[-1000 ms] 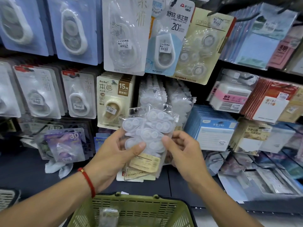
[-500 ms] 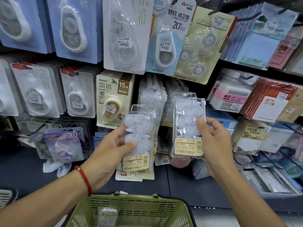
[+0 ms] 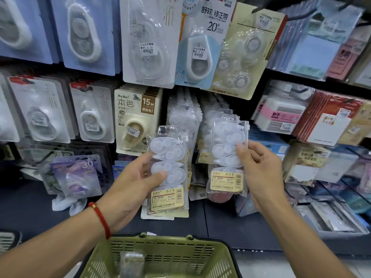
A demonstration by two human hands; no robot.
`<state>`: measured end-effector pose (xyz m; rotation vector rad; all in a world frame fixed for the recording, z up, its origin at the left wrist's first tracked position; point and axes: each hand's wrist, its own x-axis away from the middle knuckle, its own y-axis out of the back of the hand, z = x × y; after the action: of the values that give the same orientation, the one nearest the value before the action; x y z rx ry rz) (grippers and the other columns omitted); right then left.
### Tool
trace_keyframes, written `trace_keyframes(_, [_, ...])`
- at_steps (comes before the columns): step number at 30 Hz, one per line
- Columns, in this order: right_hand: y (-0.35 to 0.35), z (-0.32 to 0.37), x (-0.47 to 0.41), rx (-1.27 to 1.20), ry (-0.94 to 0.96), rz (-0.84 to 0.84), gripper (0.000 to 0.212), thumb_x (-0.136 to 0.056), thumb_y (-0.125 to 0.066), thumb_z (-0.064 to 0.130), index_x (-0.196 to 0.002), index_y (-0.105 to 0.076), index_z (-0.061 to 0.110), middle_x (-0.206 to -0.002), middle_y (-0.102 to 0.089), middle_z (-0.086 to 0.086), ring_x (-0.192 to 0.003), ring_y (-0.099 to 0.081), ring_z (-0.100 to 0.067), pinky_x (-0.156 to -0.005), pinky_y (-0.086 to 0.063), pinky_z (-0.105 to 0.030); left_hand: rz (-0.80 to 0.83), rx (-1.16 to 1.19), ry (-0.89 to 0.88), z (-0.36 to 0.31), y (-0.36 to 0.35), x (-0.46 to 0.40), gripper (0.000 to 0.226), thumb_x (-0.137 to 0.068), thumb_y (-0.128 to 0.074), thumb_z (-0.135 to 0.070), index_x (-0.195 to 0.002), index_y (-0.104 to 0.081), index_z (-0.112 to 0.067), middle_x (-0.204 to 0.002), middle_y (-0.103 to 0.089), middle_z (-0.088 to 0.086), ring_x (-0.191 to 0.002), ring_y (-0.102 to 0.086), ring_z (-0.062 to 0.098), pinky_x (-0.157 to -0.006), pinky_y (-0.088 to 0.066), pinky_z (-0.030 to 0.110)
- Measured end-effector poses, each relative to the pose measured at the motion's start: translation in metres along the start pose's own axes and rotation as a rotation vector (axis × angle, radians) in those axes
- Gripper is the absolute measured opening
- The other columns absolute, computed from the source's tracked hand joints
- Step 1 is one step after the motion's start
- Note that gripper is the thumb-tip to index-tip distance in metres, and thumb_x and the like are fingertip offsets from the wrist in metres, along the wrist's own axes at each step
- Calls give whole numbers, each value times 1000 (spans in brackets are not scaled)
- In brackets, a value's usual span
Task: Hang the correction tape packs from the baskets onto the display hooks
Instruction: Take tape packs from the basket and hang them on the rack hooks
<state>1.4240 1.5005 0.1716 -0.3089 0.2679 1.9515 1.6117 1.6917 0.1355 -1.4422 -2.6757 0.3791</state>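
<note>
A: Where do things stand?

B: The left hand (image 3: pixel 128 183) grips a small stack of clear correction tape packs (image 3: pixel 168 173), thumb curled across the front blister, the other fingers behind. The right hand (image 3: pixel 259 169) pinches a single pack (image 3: pixel 226 155) by its right edge, held up just in front of the row of identical packs (image 3: pixel 184 117) already hanging on the display, right of the beige 15M card (image 3: pixel 136 121).

A: And the basket?

B: The green basket (image 3: pixel 160 255) sits directly below the stack, with at least one more pack (image 3: pixel 132 261) lying inside it.

A: What could go wrong?

B: The hook itself is hidden behind the hanging packs, so I can't see its tip. The single pack is held low on one side, so its top may swing or tilt, and the hang hole could miss the hook. Pushing in blind could also knock hanging packs loose.

A: Anything with the left?

B: Those bags look slick. With only a thumb clamping them, the rear packs could slide out, though probably into the basket.
</note>
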Motion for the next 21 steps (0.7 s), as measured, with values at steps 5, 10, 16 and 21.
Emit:
trace_keyframes(5, [-3,4,0,1,63,-13,14,-99,-71,38,-108,-77,29,-103,-82,4,-98,-78,-15,-92,-61,-42,-11,-2,4,-2,0,1,47,-98,-63,3,-117,-75,-39,-121,-78,5,-118,-72,28,-101,-56,48])
trace_keyframes(10, [-5,5,1,21,91,-41,10,-100,-72,36,-106,-76,30,-99,-82,3,-96,-78,-16,-91,-62,-43,-8,-5,3,-4,-1,3,48,-98,-64,2,-110,-78,-42,-120,-78,5,-114,-74,25,-96,-57,45])
trace_keyframes(16, [-5,7,-2,12,77,-83,8,-100,-72,38,-102,-77,33,-98,-82,2,-93,-79,-20,-89,-63,-51,-26,9,3,-4,-1,2,47,-97,-64,4,-113,-76,-39,-119,-78,5,-115,-73,28,-95,-58,46])
trace_keyframes(21, [-7,8,-5,-15,39,-111,6,-97,-74,39,-98,-78,35,-95,-82,1,-92,-79,-25,-90,-62,-58,-15,18,7,-3,-1,2,46,-97,-64,4,-124,-72,-32,-121,-77,7,-115,-73,28,-94,-58,43])
